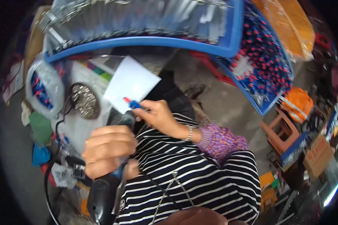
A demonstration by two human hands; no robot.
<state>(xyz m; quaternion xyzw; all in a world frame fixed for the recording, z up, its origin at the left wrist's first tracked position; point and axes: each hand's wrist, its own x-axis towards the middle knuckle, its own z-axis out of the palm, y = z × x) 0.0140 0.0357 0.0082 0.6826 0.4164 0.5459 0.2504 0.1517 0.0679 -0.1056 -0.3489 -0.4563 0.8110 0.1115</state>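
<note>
My left hand (pixel 110 150) is wrapped round a black corded power tool (pixel 103 195) that looks like an electric screwdriver. The tool's narrow front end (pixel 127 119) points up toward my right hand (pixel 157 117). Between the thumb and fingers of that hand is a small blue part with a red tip (pixel 133 104); its exact kind is unclear. The tool's end meets or nearly touches this part, and I cannot tell which. Just beyond them lies a white square sheet or pad (pixel 133 82).
A blue tray (pixel 139 41) of long metal pieces spans the far side. Blue-and-red parts fill another blue tray (pixel 264 107) at right and a plastic bag (pixel 45 88) at left. Small metal pieces fill a bowl (pixel 85 100). A black cord (pixel 52 165) runs at left; a stool (pixel 283 131) stands right.
</note>
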